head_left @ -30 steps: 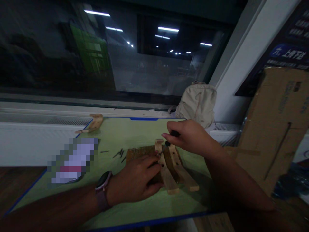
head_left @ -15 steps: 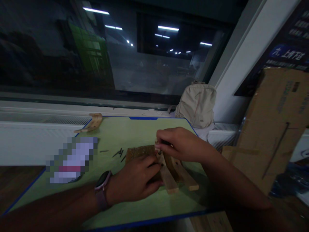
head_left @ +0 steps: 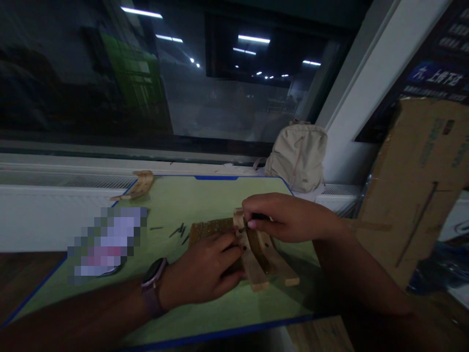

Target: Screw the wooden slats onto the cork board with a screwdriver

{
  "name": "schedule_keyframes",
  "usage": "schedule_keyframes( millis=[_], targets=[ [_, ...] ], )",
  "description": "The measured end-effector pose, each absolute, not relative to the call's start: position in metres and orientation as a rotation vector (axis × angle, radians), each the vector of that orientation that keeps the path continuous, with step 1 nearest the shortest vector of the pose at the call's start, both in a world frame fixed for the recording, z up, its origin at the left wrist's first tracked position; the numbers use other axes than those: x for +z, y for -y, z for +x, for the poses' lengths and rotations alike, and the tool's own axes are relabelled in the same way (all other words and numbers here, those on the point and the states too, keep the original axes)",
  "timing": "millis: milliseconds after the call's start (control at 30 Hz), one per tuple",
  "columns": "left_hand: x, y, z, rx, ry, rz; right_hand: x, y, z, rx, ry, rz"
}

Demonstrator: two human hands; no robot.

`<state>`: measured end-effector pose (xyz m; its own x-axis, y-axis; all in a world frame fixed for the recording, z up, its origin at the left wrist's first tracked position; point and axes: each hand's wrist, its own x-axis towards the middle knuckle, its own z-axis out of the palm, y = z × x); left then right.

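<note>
My left hand (head_left: 207,268), with a watch (head_left: 156,274) on its wrist, is closed around the near-left edge of a curved wooden piece (head_left: 252,269). Dark round holes show along this piece. A second curved wooden piece (head_left: 280,264) lies beside it, with a brown strip between the two. Under my left fingers, a brown, shiny flat slab (head_left: 210,230) is partly hidden. My right hand (head_left: 278,215) is pinched over the far end of the wooden pieces; what its fingers hold is hidden. Several dark screws (head_left: 180,230) lie loose left of the slab.
The green-topped table (head_left: 176,195) has a blue edge. Another curved wooden piece (head_left: 141,186) rests at its far left corner, near a blurred-out object (head_left: 113,239). A beige backpack (head_left: 298,156) stands by the window, and a large cardboard sheet (head_left: 421,186) leans on the right.
My right hand has shifted slightly right, uncovering the far end of the left wooden piece. My left hand keeps its place on the wood. The view has moved a little.
</note>
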<state>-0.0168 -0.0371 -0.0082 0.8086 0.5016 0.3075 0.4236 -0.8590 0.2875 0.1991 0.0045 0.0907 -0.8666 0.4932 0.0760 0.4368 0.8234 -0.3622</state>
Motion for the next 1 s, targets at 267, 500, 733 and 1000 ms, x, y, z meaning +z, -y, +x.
schedule_keyframes(
  millis=[267,500,733,1000],
  targets=[
    [-0.010,0.036,-0.016,0.540,-0.731,2.784,0.075,-0.017,0.189,0.525,2.642,-0.611],
    [-0.010,0.037,-0.017,0.513,-0.742,2.765,0.085,-0.015,0.201,0.668,2.771,-0.627],
    [-0.010,0.036,-0.016,0.535,-0.732,2.764,0.072,-0.022,0.187,0.360,2.651,-0.747],
    [-0.008,0.036,-0.016,0.550,-0.722,2.759,0.073,-0.015,0.185,-0.122,2.586,-1.222]
  ],
)
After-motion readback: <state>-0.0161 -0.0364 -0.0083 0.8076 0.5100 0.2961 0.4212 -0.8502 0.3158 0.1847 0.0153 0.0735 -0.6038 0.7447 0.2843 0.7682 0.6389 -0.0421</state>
